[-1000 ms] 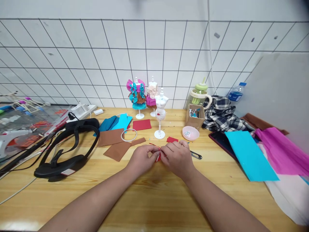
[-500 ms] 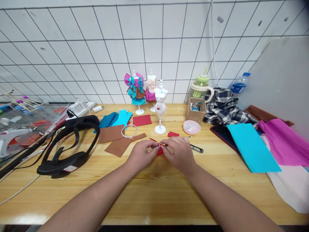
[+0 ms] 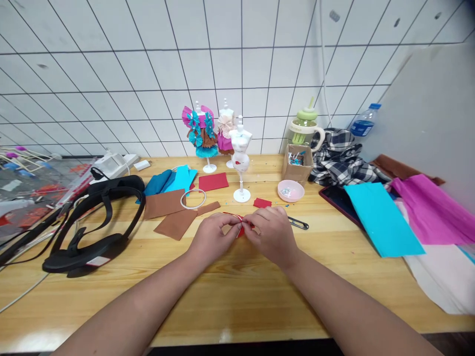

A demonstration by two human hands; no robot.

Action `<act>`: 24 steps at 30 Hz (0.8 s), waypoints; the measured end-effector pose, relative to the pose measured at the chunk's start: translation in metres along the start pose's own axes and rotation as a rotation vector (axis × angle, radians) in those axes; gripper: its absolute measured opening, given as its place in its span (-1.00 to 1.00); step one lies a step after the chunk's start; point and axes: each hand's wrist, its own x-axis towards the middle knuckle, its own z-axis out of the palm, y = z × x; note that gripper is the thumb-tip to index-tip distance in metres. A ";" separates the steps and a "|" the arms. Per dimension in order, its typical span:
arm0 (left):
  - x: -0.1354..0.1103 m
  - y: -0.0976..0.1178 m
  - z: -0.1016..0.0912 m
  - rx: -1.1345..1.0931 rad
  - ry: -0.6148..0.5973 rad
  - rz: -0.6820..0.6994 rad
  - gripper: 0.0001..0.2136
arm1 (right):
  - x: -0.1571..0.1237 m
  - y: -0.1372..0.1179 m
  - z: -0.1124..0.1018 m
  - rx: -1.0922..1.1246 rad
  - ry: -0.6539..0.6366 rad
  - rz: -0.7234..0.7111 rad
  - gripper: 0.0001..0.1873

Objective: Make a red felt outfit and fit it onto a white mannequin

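Observation:
Between my two hands, low over the wooden table, is a small piece of red crepe paper (image 3: 241,231), mostly covered by my fingers. My left hand (image 3: 213,234) pinches its left side between thumb and forefinger. Thumb and fingers of my right hand (image 3: 272,232) pinch the right side, the fingertips of both hands meeting. A thin pale edge or strip shows along the red paper. Just beyond stands a bare white mini mannequin (image 3: 241,160) with a small red mark on its waist. A small folded red piece (image 3: 262,202) lies past my right hand, beside black snips (image 3: 299,223).
Two dressed mannequins (image 3: 202,131) stand behind. Brown sheets (image 3: 176,225), a white ring (image 3: 193,199) and a black headset (image 3: 92,237) lie left. Rightward are a pink bowl (image 3: 291,191), a cardboard box (image 3: 297,165), a green-lidded jug (image 3: 305,126) and blue paper (image 3: 384,217).
The whole view has shifted slightly, so things sit a little further left and higher. My fingertips have drawn closer together over the red paper, which shows less.

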 end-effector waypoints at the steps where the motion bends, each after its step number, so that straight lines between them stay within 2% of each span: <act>1: 0.000 0.000 0.001 0.013 0.004 0.004 -0.87 | 0.000 0.000 0.000 -0.011 0.004 0.008 -0.86; 10: -0.001 0.000 0.003 0.034 0.037 0.033 -0.88 | 0.001 -0.006 -0.002 0.042 0.025 0.111 -0.89; 24: -0.001 -0.005 0.004 0.016 0.038 0.084 -0.89 | 0.004 -0.003 -0.001 0.315 -0.119 0.334 -0.92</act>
